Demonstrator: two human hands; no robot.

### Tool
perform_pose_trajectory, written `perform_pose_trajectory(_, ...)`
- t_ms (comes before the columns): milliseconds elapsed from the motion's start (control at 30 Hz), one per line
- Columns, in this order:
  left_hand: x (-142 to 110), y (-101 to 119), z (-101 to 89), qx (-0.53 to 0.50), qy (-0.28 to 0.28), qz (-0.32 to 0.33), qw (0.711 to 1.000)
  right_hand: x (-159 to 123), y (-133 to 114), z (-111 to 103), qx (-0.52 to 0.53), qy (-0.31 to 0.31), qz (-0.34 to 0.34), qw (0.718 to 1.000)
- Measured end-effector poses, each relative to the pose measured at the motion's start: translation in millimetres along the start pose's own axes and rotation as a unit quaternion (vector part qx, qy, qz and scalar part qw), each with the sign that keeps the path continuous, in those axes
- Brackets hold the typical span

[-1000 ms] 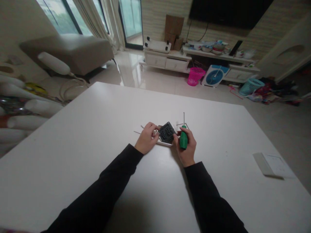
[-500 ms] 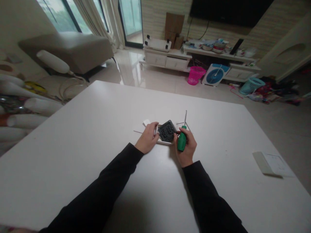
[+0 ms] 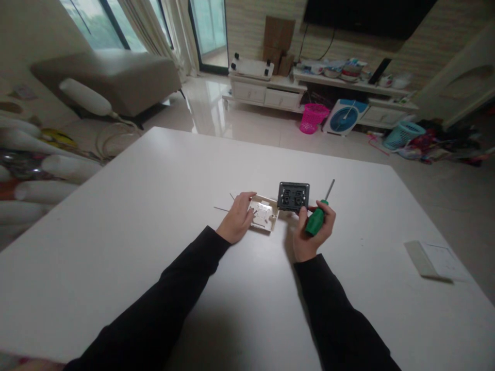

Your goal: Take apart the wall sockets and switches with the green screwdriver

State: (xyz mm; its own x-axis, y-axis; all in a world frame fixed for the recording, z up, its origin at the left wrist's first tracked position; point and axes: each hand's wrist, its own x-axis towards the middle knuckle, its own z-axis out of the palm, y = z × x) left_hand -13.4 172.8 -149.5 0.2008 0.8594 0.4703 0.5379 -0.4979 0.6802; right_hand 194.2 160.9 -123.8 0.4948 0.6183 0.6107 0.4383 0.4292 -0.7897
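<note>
My left hand [image 3: 236, 219] is closed on the left side of a white plastic wall box [image 3: 263, 212] on the white table, its open face up and its inside showing. A dark socket or switch panel [image 3: 293, 196], back side towards me, is held up by my right hand [image 3: 315, 230] just right of the box. The same hand grips a screwdriver [image 3: 316, 220] with a green handle, its metal shaft pointing up and right. Beside my left hand lies a thin rod-like piece [image 3: 221, 208].
On the table's right side lies a flat card or booklet [image 3: 429, 262]. Beyond the far edge are a low cabinet [image 3: 280, 99], a pink basket [image 3: 310, 118] and a blue and white fan [image 3: 345, 117]. White tube-shaped items [image 3: 46, 193] stand at the left.
My right hand has moved right with the panel and the screwdriver. The panel has come away from the white box, baring its inside. My left hand has stayed nearly still.
</note>
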Motion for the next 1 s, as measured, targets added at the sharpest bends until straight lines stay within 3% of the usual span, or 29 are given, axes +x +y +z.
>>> perform_pose_trajectory(600, -2.2, 4.8, -2.3, -0.084, 0.041, -0.024, 0.995, 0.5, 10.2, -0.2, -0.004, -0.002, 0.022, 1.000)
perform_pose_trajectory(1000, 3.3, 3.1, -4.7, -0.055, 0.102, 0.057, 0.992, -0.8, 11.8, 1.2, -0.012, -0.056, 0.035, 0.998)
